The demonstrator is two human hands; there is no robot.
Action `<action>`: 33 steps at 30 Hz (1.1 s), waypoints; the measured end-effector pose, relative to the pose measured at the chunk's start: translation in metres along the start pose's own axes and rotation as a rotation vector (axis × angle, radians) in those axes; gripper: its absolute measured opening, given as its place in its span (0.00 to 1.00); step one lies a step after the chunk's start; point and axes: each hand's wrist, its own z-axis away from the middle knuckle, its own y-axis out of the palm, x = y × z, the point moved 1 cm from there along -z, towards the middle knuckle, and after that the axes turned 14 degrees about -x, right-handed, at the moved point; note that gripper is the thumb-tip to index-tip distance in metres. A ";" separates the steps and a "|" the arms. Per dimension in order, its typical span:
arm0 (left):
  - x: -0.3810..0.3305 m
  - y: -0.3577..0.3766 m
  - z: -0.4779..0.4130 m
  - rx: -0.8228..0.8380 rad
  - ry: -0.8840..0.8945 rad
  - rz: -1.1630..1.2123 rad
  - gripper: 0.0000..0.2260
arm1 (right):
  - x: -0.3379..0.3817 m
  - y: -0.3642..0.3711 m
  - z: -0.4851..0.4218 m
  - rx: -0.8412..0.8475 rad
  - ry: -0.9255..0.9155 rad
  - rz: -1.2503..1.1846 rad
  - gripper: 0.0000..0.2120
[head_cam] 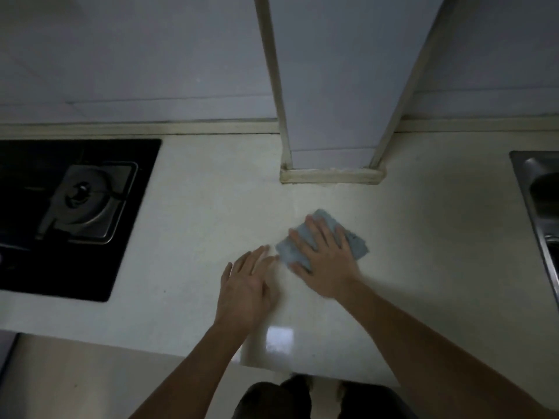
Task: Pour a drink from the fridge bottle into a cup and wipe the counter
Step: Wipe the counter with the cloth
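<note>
A folded grey-blue cloth point(355, 241) lies flat on the pale counter point(205, 213), just in front of the tiled pillar. My right hand point(323, 258) presses down on the cloth with fingers spread, covering its middle. To the left of it, my left hand point(246, 285) rests flat on the bare counter, fingers apart and empty, its fingertips close to the cloth's left corner. No bottle or cup is in view.
A black gas hob point(54, 219) with a metal burner is set into the counter at the left. A steel sink point(541, 213) sits at the right edge. The tiled pillar point(332, 116) juts out from the back wall. The counter's front edge runs below my forearms.
</note>
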 end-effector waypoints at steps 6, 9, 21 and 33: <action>-0.038 0.017 -0.055 0.128 0.183 0.006 0.25 | -0.032 -0.022 0.080 -0.001 -0.079 -0.038 0.33; -0.072 0.033 -0.082 0.117 0.235 0.015 0.27 | -0.073 -0.030 0.098 -0.010 0.077 -0.026 0.34; -0.117 0.054 -0.109 0.224 0.152 -0.051 0.31 | -0.233 -0.043 0.004 -0.116 0.441 0.057 0.36; -0.119 0.048 -0.111 0.312 0.149 -0.088 0.28 | -0.275 -0.045 -0.092 -0.191 0.630 0.054 0.33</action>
